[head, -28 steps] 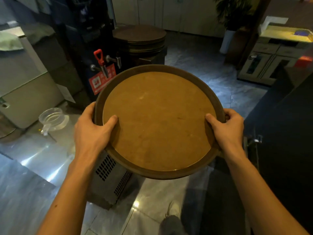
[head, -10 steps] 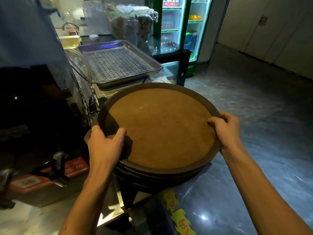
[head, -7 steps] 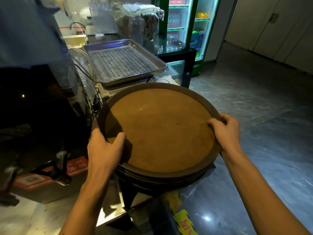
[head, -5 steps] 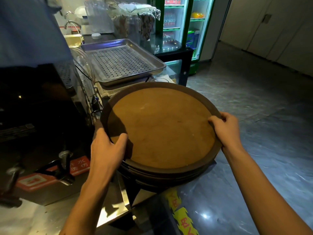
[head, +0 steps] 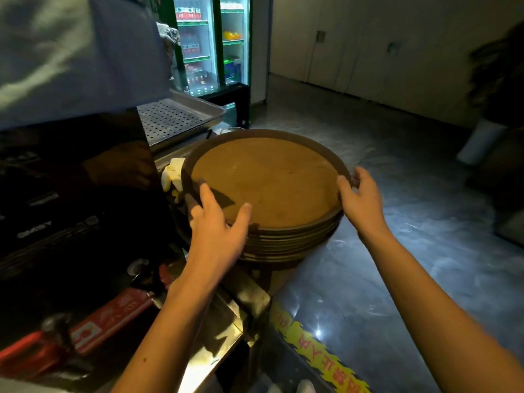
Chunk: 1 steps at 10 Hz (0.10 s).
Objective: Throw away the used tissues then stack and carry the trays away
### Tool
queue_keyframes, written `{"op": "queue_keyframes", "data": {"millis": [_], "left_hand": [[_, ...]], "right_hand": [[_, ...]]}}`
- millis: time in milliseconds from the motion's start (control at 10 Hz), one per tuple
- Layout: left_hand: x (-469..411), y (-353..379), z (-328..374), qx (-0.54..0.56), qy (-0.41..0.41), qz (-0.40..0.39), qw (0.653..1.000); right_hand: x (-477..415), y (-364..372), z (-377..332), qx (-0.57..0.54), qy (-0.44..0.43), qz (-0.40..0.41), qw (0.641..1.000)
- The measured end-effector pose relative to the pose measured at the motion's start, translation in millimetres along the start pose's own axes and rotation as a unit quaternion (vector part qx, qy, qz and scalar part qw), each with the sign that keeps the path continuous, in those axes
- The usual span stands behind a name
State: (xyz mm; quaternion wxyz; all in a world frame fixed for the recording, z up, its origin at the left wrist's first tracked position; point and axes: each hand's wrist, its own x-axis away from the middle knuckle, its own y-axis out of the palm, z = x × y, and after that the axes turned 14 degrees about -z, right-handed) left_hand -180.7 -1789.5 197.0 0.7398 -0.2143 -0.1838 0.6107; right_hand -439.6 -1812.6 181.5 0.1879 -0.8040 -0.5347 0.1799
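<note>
A round brown tray with a raised dark rim lies on top of a stack of several similar trays on a small stand. My left hand hovers over the tray's near-left rim with fingers spread, holding nothing. My right hand is at the right rim, thumb inside and fingers outside, still around the edge. No tissues lie on the tray.
A black drinks dispenser with red-labelled taps stands on the left. Behind it are a perforated metal tray and a lit drinks fridge. A pale crumpled object sits by the stack. Grey floor spreads right, with yellow floor marking.
The tray I carried now rests on the stack. My left hand has let go of the rim and lifted with fingers spread. The view has swung right.
</note>
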Motion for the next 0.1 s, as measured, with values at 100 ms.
{"op": "queue_keyframes", "data": {"millis": [100], "left_hand": [[11.9,-4.7,1.2,-0.008,0.002,-0.023,1.000]], "right_hand": [[23.5,-3.0,-1.2,0.011,-0.020,0.013,1.000]]}}
